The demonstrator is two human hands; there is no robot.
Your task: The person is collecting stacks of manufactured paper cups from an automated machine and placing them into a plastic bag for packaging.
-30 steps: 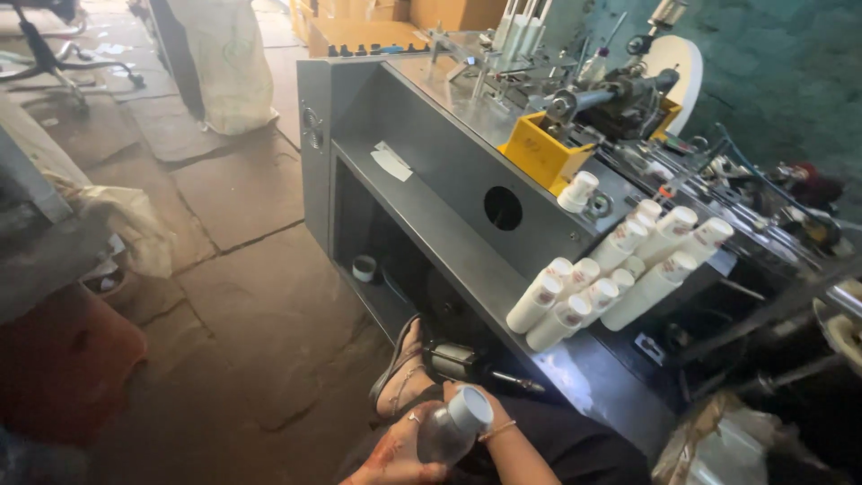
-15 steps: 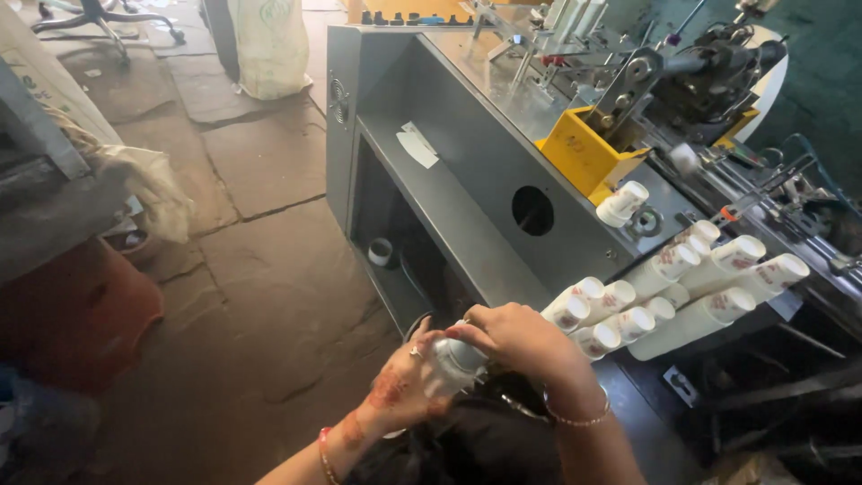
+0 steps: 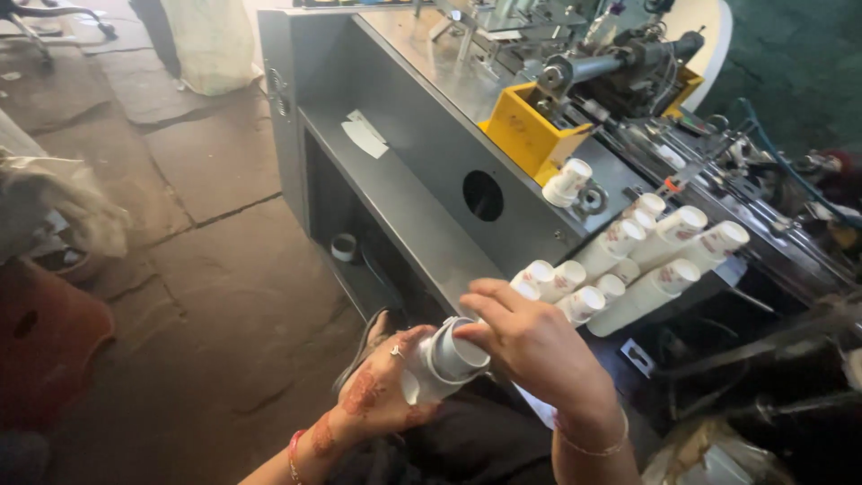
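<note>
Item in hand: a short nested stack of white paper cups, lying on its side at about 6 o'clock in the head view, over the person's lap and just in front of the grey machine cabinet.
Handling, judged: very light; thin paper walls that would dent or go oval under a hard squeeze; the rolled rim is the stiffest part. The surface looks dry and matte, so slip is unlikely, but nested cups can slide apart if only the outer one is gripped.
Where to take hold, judged: around the body near the base with one hand, and at the rolled rim with the other; light pressure only.
Left hand: palm up beneath the stack, fingers curled around its lower body; closed on the cups in a cradling hold. Wrist comes in from 7 o'clock.
Right hand: arched over the mouth end, back of hand to the camera; thumb and fingers pinch the rim of the outermost cup. How tight the pinch is cannot be told. Forearm comes up from 5 o'clock.
Nearby stock: long rows of finished cups lie on the machine's outfeed at 2 o'clock of the hands, the nearest just beside the right knuckles.
Other: yellow hopper at 12 o'clock, well apart; stone floor at 9 o'clock.
</note>
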